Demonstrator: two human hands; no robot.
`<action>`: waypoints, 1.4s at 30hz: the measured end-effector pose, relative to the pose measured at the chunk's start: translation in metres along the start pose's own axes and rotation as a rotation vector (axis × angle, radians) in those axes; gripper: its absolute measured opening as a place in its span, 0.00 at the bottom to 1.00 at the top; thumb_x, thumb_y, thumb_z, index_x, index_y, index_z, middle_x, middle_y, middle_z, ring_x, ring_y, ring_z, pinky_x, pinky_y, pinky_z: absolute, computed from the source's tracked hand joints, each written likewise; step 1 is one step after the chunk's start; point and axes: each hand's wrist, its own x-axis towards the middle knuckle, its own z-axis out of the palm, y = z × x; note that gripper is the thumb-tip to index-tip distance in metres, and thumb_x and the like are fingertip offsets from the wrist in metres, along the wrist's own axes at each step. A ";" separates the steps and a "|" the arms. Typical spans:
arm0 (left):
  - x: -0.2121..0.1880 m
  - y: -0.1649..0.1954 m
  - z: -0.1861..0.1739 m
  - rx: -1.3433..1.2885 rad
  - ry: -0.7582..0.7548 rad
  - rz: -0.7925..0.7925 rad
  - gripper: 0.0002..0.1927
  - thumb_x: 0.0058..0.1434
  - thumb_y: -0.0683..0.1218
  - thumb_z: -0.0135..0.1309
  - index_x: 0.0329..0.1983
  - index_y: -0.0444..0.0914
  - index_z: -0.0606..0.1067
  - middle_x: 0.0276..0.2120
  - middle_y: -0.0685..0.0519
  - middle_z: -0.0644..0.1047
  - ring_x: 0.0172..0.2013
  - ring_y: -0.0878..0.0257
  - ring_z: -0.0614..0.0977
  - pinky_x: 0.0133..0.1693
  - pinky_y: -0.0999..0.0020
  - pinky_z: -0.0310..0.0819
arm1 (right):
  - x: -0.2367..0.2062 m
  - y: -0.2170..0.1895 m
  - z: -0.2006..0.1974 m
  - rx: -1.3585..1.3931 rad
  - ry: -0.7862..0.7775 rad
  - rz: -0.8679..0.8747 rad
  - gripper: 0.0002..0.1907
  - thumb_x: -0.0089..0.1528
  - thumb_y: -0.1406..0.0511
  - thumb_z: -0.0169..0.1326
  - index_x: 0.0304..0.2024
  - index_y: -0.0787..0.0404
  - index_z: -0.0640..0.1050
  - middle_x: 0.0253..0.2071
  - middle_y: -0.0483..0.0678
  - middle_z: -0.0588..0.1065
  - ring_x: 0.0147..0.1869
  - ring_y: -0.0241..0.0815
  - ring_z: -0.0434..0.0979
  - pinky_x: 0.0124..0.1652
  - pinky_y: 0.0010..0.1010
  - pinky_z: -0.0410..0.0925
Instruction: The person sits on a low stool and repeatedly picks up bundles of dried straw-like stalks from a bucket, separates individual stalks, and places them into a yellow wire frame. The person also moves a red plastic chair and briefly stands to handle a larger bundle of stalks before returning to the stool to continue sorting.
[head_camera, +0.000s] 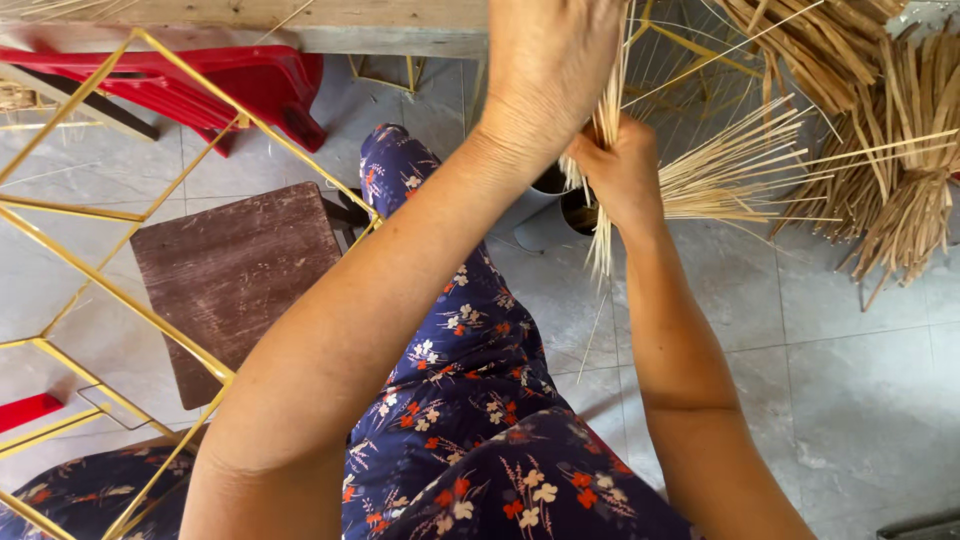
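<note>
- Right hand (622, 172) clenched around a bundle of thin pale reed strips (603, 215), far centre, above the grey floor tiles (850, 370).
- Left hand (550, 60) raised just beside, touching the strips higher up; finger spread impossible to tell.
- Yellow metal frame (120, 300) at left, over a brown stool (235, 270).
- Heap of dried reeds (900, 170) far right.

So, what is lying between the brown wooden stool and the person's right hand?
In the head view, the left forearm and a leg in dark blue flowered cloth cross between the brown stool and the right hand, which grips thin pale strips.
</note>
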 end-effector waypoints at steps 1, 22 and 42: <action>-0.001 0.005 0.005 -0.100 0.003 0.016 0.11 0.67 0.49 0.51 0.33 0.39 0.76 0.26 0.48 0.78 0.29 0.56 0.79 0.34 0.61 0.73 | 0.007 0.009 0.001 0.030 0.005 0.027 0.07 0.67 0.69 0.63 0.36 0.63 0.77 0.23 0.38 0.70 0.25 0.25 0.65 0.23 0.21 0.57; -0.042 -0.029 0.000 -0.090 -0.368 -0.136 0.34 0.61 0.66 0.59 0.60 0.41 0.69 0.48 0.38 0.78 0.50 0.42 0.82 0.50 0.51 0.76 | -0.033 0.060 -0.038 0.280 0.149 0.167 0.17 0.71 0.61 0.53 0.58 0.62 0.78 0.22 0.36 0.65 0.20 0.24 0.61 0.18 0.17 0.53; -0.132 0.093 -0.220 -0.538 -0.158 0.070 0.26 0.76 0.58 0.52 0.67 0.38 0.70 0.52 0.50 0.82 0.41 0.64 0.86 0.44 0.69 0.83 | -0.090 -0.167 0.043 0.599 -0.177 -0.518 0.16 0.79 0.58 0.45 0.49 0.66 0.72 0.24 0.44 0.66 0.20 0.30 0.60 0.21 0.20 0.55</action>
